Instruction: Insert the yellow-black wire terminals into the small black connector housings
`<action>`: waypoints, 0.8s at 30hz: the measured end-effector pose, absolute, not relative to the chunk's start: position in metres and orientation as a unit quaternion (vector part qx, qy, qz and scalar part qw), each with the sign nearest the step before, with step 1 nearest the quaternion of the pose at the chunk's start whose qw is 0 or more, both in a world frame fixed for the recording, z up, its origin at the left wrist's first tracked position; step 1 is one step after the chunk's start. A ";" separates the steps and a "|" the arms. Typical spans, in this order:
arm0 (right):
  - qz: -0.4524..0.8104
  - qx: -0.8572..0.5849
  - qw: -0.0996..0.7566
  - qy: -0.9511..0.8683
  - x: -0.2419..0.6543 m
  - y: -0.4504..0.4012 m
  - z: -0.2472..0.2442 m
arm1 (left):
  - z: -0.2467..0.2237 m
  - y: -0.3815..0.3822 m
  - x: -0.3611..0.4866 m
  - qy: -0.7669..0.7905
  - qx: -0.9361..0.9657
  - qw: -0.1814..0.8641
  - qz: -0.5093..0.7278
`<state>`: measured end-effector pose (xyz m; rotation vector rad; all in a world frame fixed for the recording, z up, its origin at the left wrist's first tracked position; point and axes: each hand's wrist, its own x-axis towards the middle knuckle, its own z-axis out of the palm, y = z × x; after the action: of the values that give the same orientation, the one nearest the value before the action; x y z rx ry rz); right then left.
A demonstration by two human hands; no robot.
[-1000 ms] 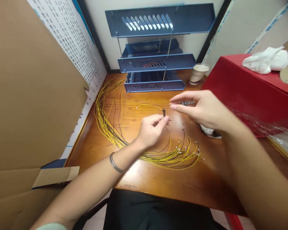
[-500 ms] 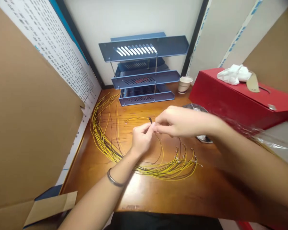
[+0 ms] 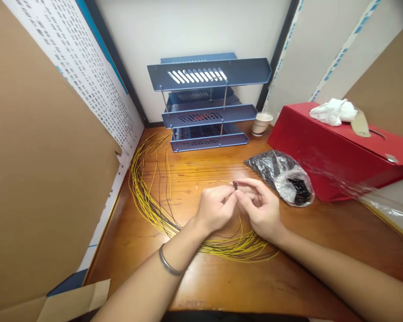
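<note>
Between the fingertips of both hands is a small black connector (image 3: 235, 185), held above the table. My left hand (image 3: 216, 206) is closed, pinching it from the left. From the right, thumb and fingers of my right hand (image 3: 260, 206) are closed on the same piece. A thin yellow wire runs near the fingers, and its join with the connector is hidden. Under and beside the hands lies a curved bundle of yellow and brown wires (image 3: 151, 210); my right hand covers its near right end.
A clear plastic bag (image 3: 272, 167) of black parts lies right of my hands. Behind stand a blue tiered tray (image 3: 208, 118) and a paper cup (image 3: 262, 124). At right is a red box (image 3: 322, 152) with white tissue (image 3: 334, 112) on top. A cardboard sheet (image 3: 53, 170) borders the left.
Both hands have moved to the right and nearer in the view with the black connector. My right hand has swung down from above to the right side, uncovering the plastic bag.
</note>
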<state>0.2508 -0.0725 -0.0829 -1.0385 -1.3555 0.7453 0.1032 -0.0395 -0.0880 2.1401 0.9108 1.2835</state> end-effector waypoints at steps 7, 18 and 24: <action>0.290 -0.458 0.588 -0.600 0.261 -0.069 -0.087 | -0.082 -0.044 0.107 0.332 0.792 0.248 0.448; 0.252 -0.483 0.561 -0.623 0.274 -0.088 -0.085 | -0.085 -0.050 0.112 0.300 0.824 0.242 0.415; 0.230 -0.464 0.591 -0.618 0.275 -0.085 -0.090 | -0.084 -0.051 0.113 0.293 0.835 0.211 0.415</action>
<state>0.2751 -0.0850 -0.0898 -1.0793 -1.4384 0.5361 0.1132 -0.0513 -0.0837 2.3207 0.8134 1.1525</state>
